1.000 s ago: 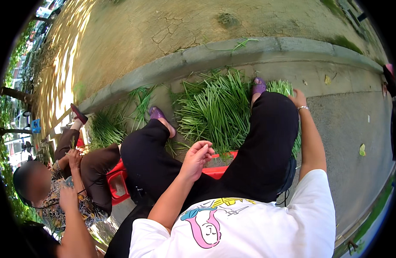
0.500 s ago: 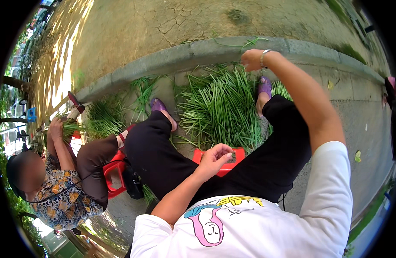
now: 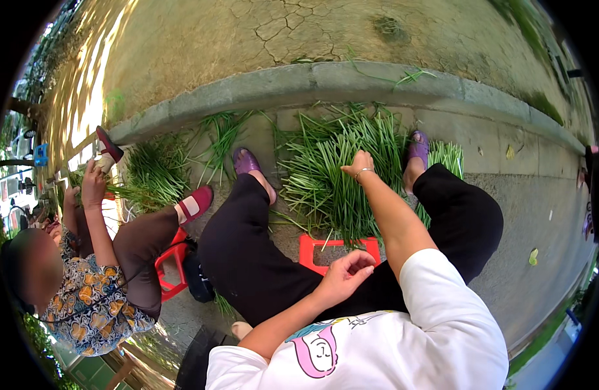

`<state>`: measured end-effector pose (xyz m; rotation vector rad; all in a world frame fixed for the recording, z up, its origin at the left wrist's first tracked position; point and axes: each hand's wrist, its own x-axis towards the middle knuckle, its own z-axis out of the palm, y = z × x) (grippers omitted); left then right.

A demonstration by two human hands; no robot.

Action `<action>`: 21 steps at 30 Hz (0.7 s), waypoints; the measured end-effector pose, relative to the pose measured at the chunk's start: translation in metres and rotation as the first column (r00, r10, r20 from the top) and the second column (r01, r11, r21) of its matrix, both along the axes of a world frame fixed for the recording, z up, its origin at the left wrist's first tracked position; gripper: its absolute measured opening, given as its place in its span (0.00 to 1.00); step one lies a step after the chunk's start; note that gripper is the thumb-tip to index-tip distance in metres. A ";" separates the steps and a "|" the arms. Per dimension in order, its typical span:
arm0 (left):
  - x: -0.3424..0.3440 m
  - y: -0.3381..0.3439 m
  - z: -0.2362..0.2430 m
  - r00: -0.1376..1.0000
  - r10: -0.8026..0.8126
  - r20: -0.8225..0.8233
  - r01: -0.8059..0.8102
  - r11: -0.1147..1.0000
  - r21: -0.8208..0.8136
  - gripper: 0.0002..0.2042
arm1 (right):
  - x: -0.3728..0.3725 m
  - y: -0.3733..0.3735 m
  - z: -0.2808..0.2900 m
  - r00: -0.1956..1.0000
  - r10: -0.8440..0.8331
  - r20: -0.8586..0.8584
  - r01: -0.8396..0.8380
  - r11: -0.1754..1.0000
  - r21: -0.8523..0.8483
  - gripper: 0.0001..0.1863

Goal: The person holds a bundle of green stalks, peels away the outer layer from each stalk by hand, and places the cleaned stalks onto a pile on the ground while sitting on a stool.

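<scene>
My right hand (image 3: 359,164), with a bracelet at the wrist, reaches down over a big pile of long green stalks (image 3: 325,188) on the pavement between my feet. Its fingertips are turned down into the stalks, so I cannot see whether they grip any. Above my lap my left hand (image 3: 345,279) is loosely curled, and no stalk sticks out of it. Just beyond that hand is a red plastic stool (image 3: 306,250), at the near end of the pile. A smaller bundle of stalks (image 3: 450,156) lies to the right of my right foot.
A stone kerb (image 3: 273,84) runs behind the pile, with a few loose stalks (image 3: 413,77) on it. At the left a person (image 3: 91,286) sits on another red stool (image 3: 176,263), hands by a second heap of stalks (image 3: 153,172). My purple shoes (image 3: 246,161) flank the main pile.
My right hand has come back from the kerb, leftward and nearer, onto the pile. My left hand has shifted slightly right and nearer, its fingers more curled. The other person's foot and hands moved.
</scene>
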<state>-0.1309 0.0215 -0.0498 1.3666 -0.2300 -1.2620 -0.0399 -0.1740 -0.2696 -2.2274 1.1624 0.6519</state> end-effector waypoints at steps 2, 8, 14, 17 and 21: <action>0.004 0.000 0.004 1.000 -0.006 -0.020 0.006 1.000 0.017 0.07 | 0.002 0.009 -0.007 1.000 0.025 0.013 -0.024 0.998 -0.060 0.34; 0.011 -0.003 0.009 0.991 0.058 -0.123 -0.061 0.998 -0.021 0.07 | 0.009 0.045 -0.019 0.988 0.074 0.137 -0.041 0.973 -0.225 0.33; 0.013 -0.001 0.005 0.943 0.193 -0.270 -0.205 0.979 -0.017 0.06 | 0.028 0.054 -0.014 0.999 -0.037 0.013 0.039 0.971 -0.234 0.33; 0.016 -0.001 0.007 0.939 0.183 -0.292 -0.195 0.981 -0.015 0.07 | 0.026 0.048 -0.024 0.999 -0.048 0.017 0.051 0.962 -0.268 0.30; 0.021 -0.001 0.012 0.943 0.141 -0.301 -0.146 0.989 0.005 0.07 | 0.020 0.049 -0.026 0.991 0.032 0.129 -0.010 0.985 -0.172 0.21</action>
